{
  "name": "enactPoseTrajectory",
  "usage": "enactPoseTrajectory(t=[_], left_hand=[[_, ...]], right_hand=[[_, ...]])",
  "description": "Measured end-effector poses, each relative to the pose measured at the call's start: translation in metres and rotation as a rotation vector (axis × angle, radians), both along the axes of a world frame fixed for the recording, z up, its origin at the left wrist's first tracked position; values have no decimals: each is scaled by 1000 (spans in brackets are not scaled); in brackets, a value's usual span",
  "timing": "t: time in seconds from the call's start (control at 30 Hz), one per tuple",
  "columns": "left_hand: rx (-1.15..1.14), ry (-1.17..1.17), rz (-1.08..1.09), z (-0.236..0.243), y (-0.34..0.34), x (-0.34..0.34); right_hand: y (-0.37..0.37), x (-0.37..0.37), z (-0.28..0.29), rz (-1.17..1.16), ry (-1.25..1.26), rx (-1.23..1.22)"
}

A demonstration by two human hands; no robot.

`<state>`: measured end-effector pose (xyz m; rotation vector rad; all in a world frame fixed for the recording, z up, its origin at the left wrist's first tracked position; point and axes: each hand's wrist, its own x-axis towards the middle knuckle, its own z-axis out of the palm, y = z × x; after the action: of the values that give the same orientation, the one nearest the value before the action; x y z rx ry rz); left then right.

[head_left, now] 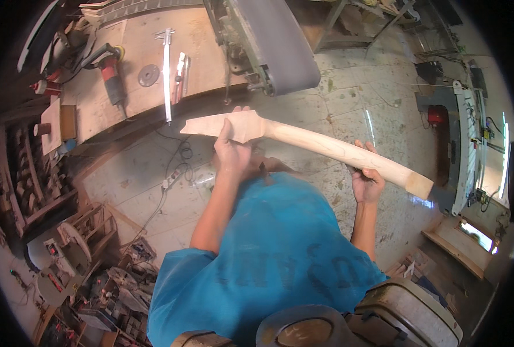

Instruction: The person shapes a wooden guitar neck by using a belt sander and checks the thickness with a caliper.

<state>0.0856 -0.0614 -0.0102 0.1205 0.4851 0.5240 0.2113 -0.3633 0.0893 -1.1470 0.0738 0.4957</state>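
Observation:
A pale, unfinished wooden guitar neck (332,149) is held up in front of me, its broad headstock to the left and its heel end low on the right. My left hand (233,147) grips the headstock, thumb lying on the upper face and the other fingers mostly hidden behind it. Near the heel, my right hand (367,176) supports the neck from below, with fingertips showing past the far edge. Beyond the neck hangs the grey belt of a belt sander (280,52), apart from the wood.
On the wooden workbench (135,34) lie a red and black power tool (111,75), a round disc (149,75), a caliper (166,69) and slim tools (180,75). A cable (164,194) trails over the floor at left. Wooden racks (23,173) and a machine (462,144) flank me.

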Motion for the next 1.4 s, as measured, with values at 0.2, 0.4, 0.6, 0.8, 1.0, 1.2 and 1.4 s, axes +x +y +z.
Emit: enactPoseTrajectory(t=[0.2, 0.4, 0.6, 0.8, 1.0, 1.2, 1.4], left_hand=[[36, -90, 45, 22, 7, -19], [17, -167, 25, 23, 9, -18], [8, -241, 0, 18, 10, -22], [105, -38, 9, 51, 13, -26], [309, 61, 16, 44, 8, -67], [394, 369, -389, -23, -39, -135], [245, 324, -113, 15, -25, -163]], right_hand=[[-16, 5, -52, 49, 200, 337], [-25, 11, -68, 102, 204, 454], [-30, 12, -86, 126, 216, 575], [-10, 12, -95, 113, 355, 478], [21, -6, -118, 69, 513, 254], [61, -67, -124, 293, 684, 297], [125, -132, -96, 879, 757, 199]])
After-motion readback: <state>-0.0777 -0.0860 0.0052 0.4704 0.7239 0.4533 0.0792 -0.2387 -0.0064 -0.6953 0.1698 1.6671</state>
